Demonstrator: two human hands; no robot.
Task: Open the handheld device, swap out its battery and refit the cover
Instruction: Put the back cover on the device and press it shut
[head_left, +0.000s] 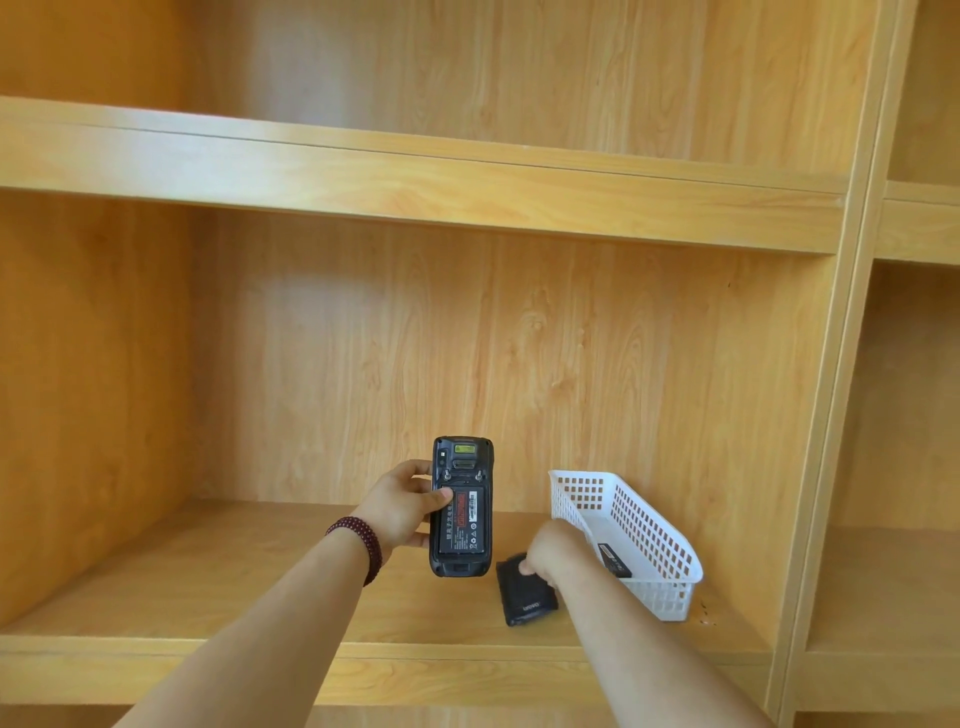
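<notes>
My left hand (397, 512) grips the rigid, light-looking device (461, 506), thumb pressing its battery (463, 522), while my right hand (553, 553) pinches the stiff cover (525, 597) by its top edge.

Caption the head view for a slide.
Left hand holds the open device, battery exposed; right hand grips the cover beside a basket.

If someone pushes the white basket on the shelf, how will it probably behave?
The basket looks like thin perforated plastic, so it is probably light and would slide easily on the smooth shelf. It holds only one battery, so little weight anchors it. Being long and narrow, a push at one end would likely turn it.
</notes>
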